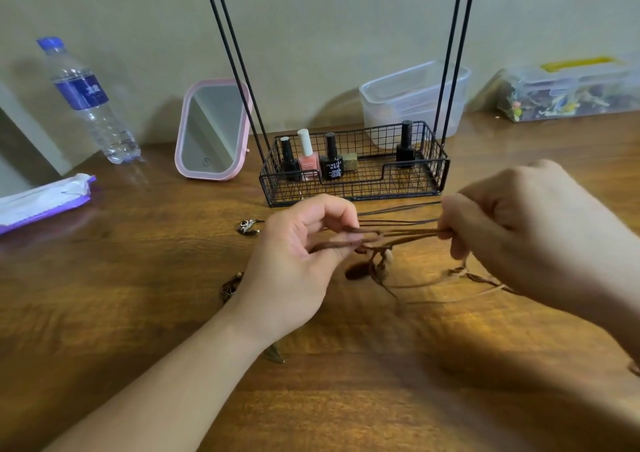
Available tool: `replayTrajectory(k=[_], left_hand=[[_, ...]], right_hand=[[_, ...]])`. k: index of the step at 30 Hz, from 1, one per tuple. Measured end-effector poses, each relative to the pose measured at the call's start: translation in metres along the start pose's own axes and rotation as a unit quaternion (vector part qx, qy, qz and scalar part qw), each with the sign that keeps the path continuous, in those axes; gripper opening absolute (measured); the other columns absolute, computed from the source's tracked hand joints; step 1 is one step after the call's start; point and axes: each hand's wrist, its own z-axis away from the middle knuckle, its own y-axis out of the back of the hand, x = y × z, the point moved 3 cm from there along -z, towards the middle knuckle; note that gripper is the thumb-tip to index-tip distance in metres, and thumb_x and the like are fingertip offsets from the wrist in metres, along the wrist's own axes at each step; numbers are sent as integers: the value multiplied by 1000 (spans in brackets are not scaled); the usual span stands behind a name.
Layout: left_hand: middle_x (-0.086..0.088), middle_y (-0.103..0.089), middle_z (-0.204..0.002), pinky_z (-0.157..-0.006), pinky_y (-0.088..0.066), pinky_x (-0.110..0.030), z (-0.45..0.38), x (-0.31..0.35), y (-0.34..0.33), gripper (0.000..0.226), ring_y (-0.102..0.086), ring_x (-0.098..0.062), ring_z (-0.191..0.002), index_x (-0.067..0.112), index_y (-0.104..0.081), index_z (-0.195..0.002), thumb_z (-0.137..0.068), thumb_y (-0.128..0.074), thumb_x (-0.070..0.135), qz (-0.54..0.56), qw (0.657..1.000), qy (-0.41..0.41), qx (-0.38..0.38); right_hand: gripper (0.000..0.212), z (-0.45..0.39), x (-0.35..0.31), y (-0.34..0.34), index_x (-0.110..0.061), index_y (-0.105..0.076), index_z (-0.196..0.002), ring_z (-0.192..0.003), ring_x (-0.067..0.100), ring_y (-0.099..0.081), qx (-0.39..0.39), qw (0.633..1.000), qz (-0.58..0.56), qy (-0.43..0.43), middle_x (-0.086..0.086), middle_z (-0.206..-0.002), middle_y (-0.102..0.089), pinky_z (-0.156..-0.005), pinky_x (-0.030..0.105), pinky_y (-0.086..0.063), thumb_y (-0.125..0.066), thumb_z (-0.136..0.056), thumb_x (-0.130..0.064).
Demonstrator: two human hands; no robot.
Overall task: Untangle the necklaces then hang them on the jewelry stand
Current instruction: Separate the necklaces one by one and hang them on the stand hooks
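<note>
Surface: a brown wooden table [138,313] set against a plain pale wall; everything listed stands or lies on it.
Necklaces: brown cords [401,235] stretched in the air between your two hands, just in front of the stand's basket. How many cords run through the bundle cannot be counted; at least two thinner dark strands [398,209] pass behind it.
Tangle: a knotted cluster with a dark pendant [355,271] hangs below the taut span, with loose cord trailing onto the table toward your right wrist.
Left hand [298,257]: thumb and fingers closed in a pinch on a doubled loop of cord.
Right hand [519,223]: fingers curled shut around the other end of the same cords.
Reason for hold: you likely pull the cords apart so the crossings show and the knot drops clear.
Jewelry stand [353,164]: black wire basket with paired uprights rising out of view; hooks at the top are cropped, so whether anything hangs there cannot be told.
Basket contents: four nail polish bottles [330,160], three dark and one pink, plus one small gold cube.
Loose charms: one silver piece [247,226] beside your left hand, one brownish piece [230,285] near its wrist.
Surroundings: one water bottle [90,101], one pink mirror [213,129], one clear tub [412,98], one lidded box [568,91], one wipes packet [45,198].
</note>
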Motion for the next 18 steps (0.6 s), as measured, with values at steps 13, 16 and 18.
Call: replayTrajectory(k=[13, 16, 18], left_hand=[[-2, -68, -95, -72, -53, -30, 9, 17, -6, 28, -66, -18, -91, 3, -69, -86, -75, -62, -22, -91, 961, -199, -172], [1, -68, -96, -73, -45, -17, 11, 19, -7, 24, -64, -10, -88, 4, -70, -87, -75, -68, -16, -88, 956, -184, -210], [5, -66, -92, -68, -45, -19, 14, 20, -6, 23, -61, -6, -79, 6, -70, -90, -75, -68, -11, -96, 951, -170, -238]], right_hand=[[15, 1, -8, -4, -41, -73, -87, -66, 32, -63, 16, 992, 121, 15, -2, -71, -70, -52, 27, -37, -60, -82, -48], [11, 3, -9, -4, -37, -73, -77, -56, 30, -60, 35, 995, 92, 8, -5, -57, -64, -50, 21, -31, -64, -79, -42], [10, 4, -10, -5, -34, -72, -72, -51, 29, -57, 46, 995, 86, 4, -10, -52, -57, -50, 17, -30, -65, -77, -39]])
